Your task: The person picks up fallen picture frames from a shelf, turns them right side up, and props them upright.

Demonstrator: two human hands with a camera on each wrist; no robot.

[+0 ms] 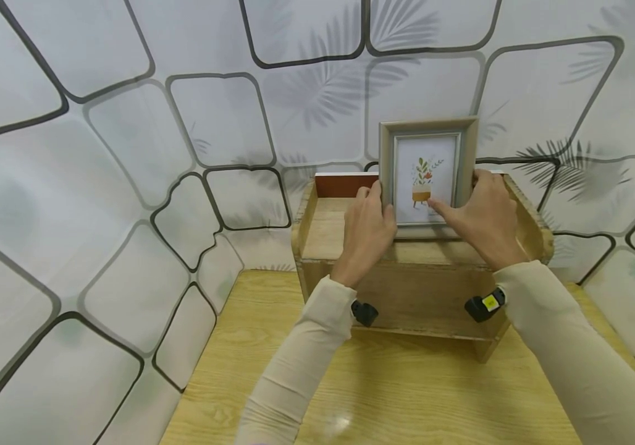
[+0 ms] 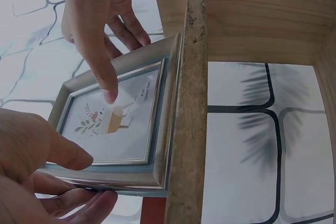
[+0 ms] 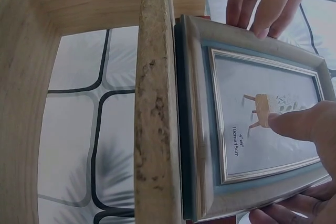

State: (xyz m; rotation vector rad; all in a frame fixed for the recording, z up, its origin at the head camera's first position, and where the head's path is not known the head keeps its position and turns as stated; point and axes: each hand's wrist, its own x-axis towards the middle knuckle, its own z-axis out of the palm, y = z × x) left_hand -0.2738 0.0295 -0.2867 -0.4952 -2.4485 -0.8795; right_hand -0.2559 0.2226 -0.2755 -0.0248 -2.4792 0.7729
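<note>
A silver-beige picture frame (image 1: 437, 145) stands upright on the upper board of a small wooden shelf (image 1: 417, 296). Behind its pane is a print of a potted plant on legs. My left hand (image 1: 367, 227) grips the left side, thumb at the front and fingers around the outer edge in the left wrist view. With my right hand (image 1: 488, 216) I hold the opposite side. Its thumb presses the front pane over the printed pot, while the fingers reach round the right edge. In the right wrist view the frame's bottom edge (image 3: 195, 129) lies against the shelf board (image 3: 155, 108).
Under the shelf is a yellow wood-grain table (image 1: 273, 371). Patterned white wall covering (image 1: 317, 111) rises behind and to the left. A reddish-brown strip (image 1: 342, 185) runs along the shelf's back. Raised side panels (image 1: 537, 232) bound the upper board.
</note>
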